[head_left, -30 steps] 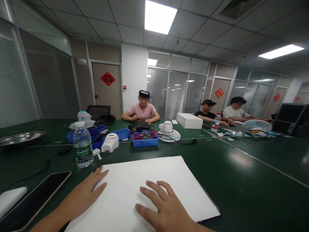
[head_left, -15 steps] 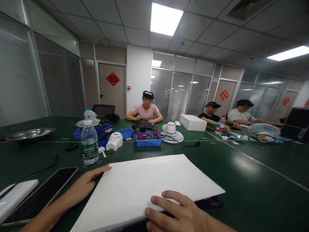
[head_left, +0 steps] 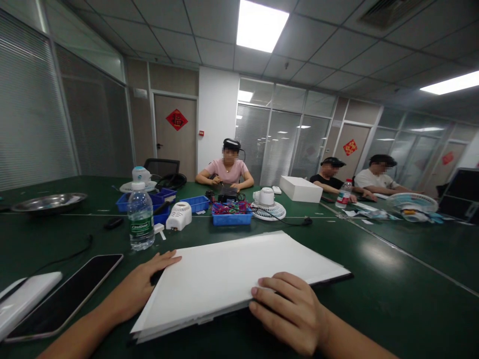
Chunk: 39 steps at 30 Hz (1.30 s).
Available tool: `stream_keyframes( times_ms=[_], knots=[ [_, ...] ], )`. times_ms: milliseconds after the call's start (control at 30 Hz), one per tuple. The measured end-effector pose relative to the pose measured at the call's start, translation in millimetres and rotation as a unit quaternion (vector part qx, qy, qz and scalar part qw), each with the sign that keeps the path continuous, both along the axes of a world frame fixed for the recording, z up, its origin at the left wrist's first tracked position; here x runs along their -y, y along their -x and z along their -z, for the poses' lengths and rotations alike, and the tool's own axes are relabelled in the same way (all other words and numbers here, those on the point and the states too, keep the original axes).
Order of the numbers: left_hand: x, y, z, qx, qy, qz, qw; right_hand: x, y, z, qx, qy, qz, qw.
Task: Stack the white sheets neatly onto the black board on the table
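In front of me a stack of white paper sheets (head_left: 232, 274) lies at a slant, its edges slightly uneven. Something flat and dark shows beneath it along the near and right edges. My left hand (head_left: 149, 274) grips the left edge, fingertips resting on the top sheet near the far left corner. At the near edge my right hand (head_left: 290, 309) is closed on the stack, fingers bent over the top sheet. Both thumbs are hidden. A water bottle (head_left: 140, 219) with a green label stands just beyond my left hand.
On the left lie a black-screened tablet (head_left: 67, 296) and a white device (head_left: 28, 301). Farther off are a blue bin of wires (head_left: 232, 218), a white fan part (head_left: 268, 209), a white housing (head_left: 179, 216) and a metal tray (head_left: 48, 203). Co-workers sit across the table.
The stack has shifted away from me and its near edge shows more layers. My right hand has moved forward and its fingers have drawn together. My left hand has slid slightly right.
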<state>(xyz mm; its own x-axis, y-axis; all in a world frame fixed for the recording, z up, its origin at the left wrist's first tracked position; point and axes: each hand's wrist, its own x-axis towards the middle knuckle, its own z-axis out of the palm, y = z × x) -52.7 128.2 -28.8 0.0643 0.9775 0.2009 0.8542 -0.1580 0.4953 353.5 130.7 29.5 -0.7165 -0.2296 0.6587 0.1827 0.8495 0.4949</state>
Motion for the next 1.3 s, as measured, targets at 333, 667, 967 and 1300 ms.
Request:
stream_keyframes(
  times_ms=[333, 667, 967, 1300],
  knots=[
    [0.4, 0.0, -2.0, 0.018, -0.017, 0.028, 0.999, 12.5, 7.9, -6.1, -0.041, 0.042, 0.041, 0.997],
    [3.5, 5.0, -3.5, -0.005, -0.055, -0.008, 0.998, 39.8, -44.2, -81.4, -0.073, 0.082, 0.226, 0.968],
    [0.3, 6.3, 0.1, -0.033, -0.025, -0.037, 0.998, 39.4, -167.1, -104.7, 0.027, 0.041, 0.443, 0.895],
    [-3.4, 8.9, 4.5, -0.007, -0.026, -0.055, 0.998, -6.2, -234.8, -104.8, 0.038, 0.183, 0.578, 0.794]
  ],
)
